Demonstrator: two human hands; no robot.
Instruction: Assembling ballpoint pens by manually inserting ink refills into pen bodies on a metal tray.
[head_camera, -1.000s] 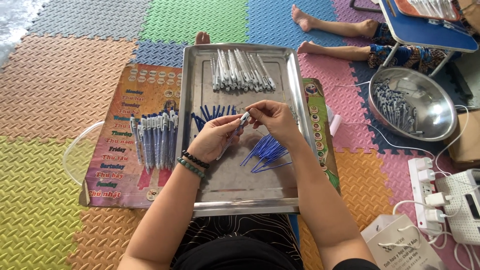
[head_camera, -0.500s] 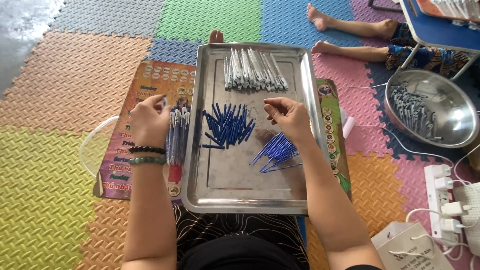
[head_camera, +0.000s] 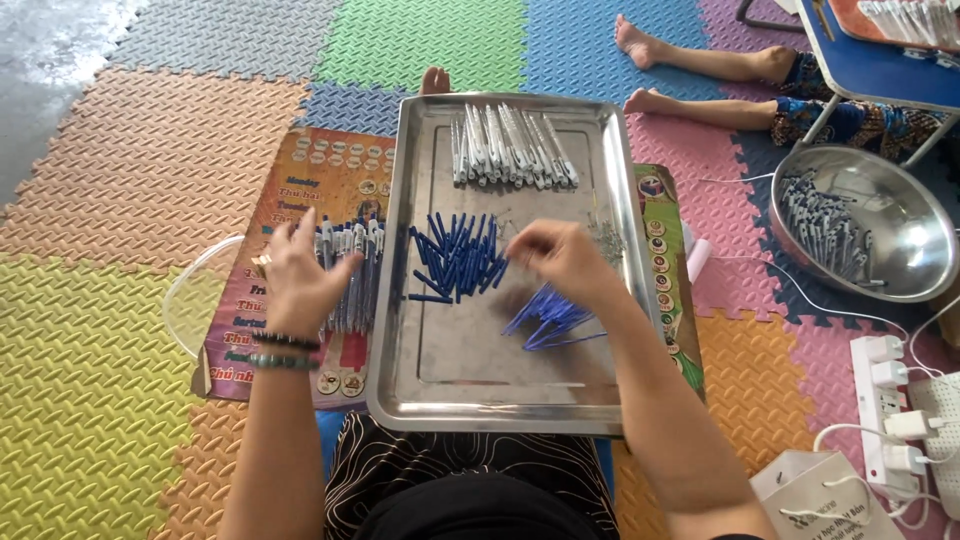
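On the big metal tray (head_camera: 400, 300), the right hand (head_camera: 560, 258) pinches among loose blue caps (head_camera: 455, 262), while the open left hand (head_camera: 298, 275) rests on finished pens (head_camera: 350, 275), with many parts left.

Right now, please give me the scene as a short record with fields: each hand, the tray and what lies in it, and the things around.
left hand: rests on the row of finished pens beside the tray, on a printed poster
right hand: over the tray, between two blue piles; grip unclear
tray: steel, on the lap
tray contents: clear barrels at far end; blue caps in middle; blue refills near right
surroundings: steel bowl with parts, power strip, foam floor mats
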